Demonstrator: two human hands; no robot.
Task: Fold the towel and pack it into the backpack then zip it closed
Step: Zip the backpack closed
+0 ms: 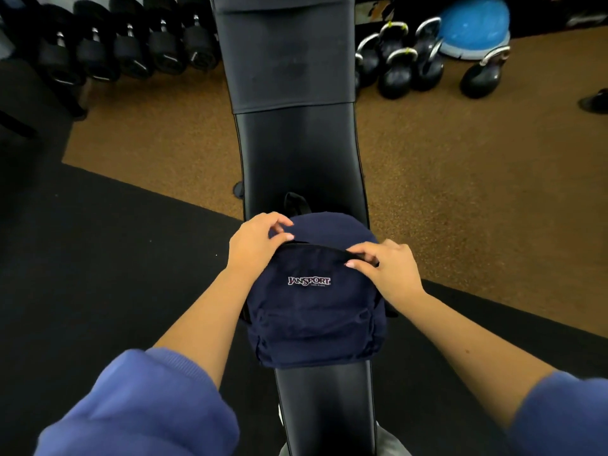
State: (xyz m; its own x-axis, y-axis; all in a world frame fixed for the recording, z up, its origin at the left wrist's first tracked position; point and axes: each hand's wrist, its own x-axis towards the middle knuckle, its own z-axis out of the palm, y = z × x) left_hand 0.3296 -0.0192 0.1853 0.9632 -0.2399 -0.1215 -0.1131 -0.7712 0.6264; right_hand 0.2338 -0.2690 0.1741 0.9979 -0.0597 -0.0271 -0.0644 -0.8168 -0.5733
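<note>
A navy backpack with a white logo lies on a black padded bench, its top end pointing away from me. My left hand pinches the fabric at the top left, beside the main zipper line. My right hand grips the dark zipper edge at the top right, with its fingers closed on it. The zipper pull is hidden under my fingers. No towel shows anywhere; the backpack looks filled out.
The bench runs away from me with its raised back pad beyond. Dumbbells line a rack at the far left. Kettlebells and a blue balance dome stand on the brown floor at the far right.
</note>
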